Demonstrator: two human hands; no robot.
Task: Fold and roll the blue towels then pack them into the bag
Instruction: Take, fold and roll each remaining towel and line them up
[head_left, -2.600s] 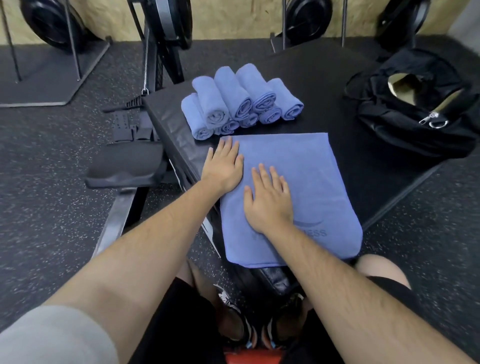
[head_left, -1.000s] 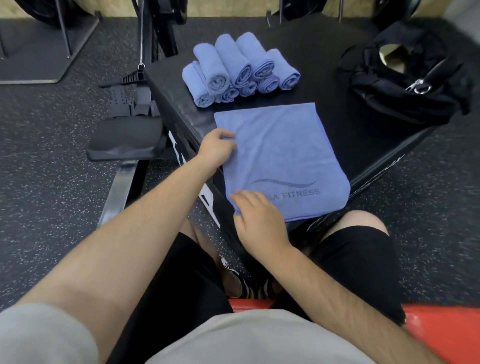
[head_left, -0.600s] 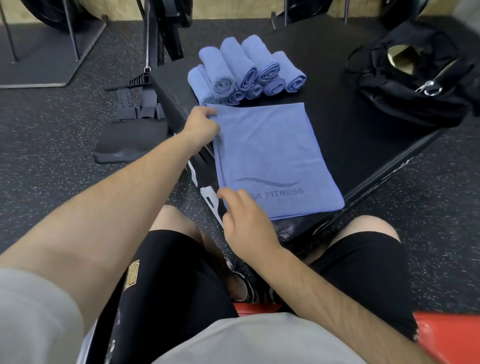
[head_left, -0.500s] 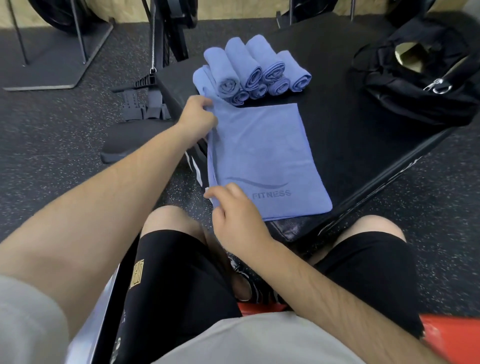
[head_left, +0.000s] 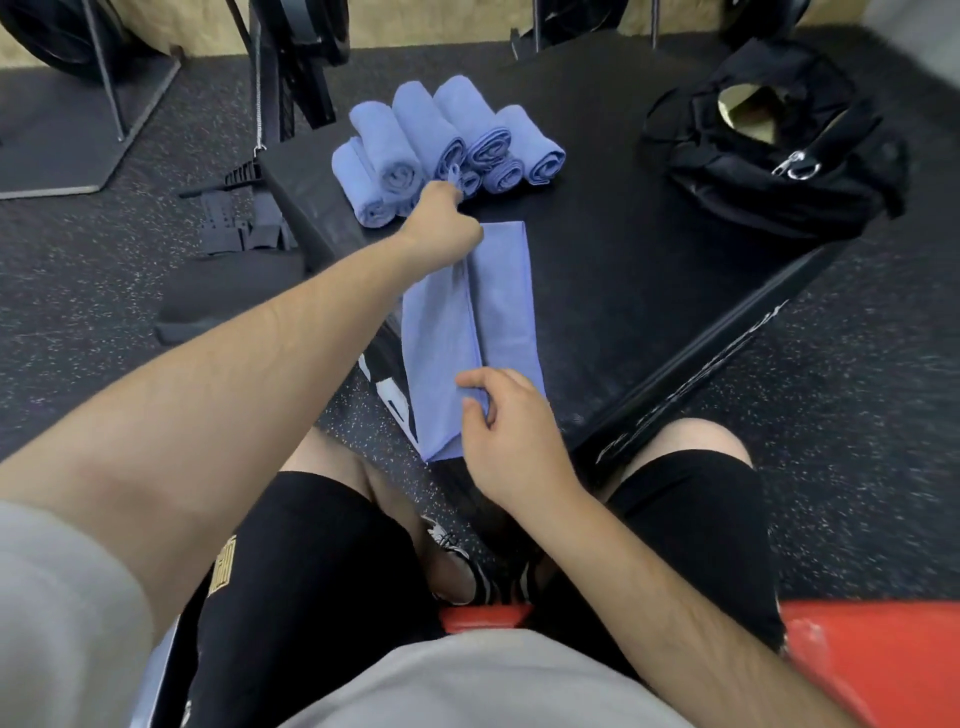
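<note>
A blue towel (head_left: 506, 306) lies on the black padded box (head_left: 649, 291), folded lengthwise into a narrow strip with its left half laid partly over the right. My left hand (head_left: 441, 228) pinches the towel's far edge, a corner sticking up between the fingers. My right hand (head_left: 506, 426) pinches the near end of the folded edge. Several rolled blue towels (head_left: 441, 145) are piled just beyond my left hand. The black bag (head_left: 779, 150) sits open at the box's far right.
A black bench pad (head_left: 228, 296) and strap handles (head_left: 234, 228) lie on the speckled floor to the left. Rack frames and weight plates (head_left: 301, 57) stand behind the box. A red surface (head_left: 872, 654) is under me; my knees flank the box's near corner.
Both hands took hold of the flat towel's left edge and carried it rightward over the towel, narrowing it into a strip. The printed logo is now covered.
</note>
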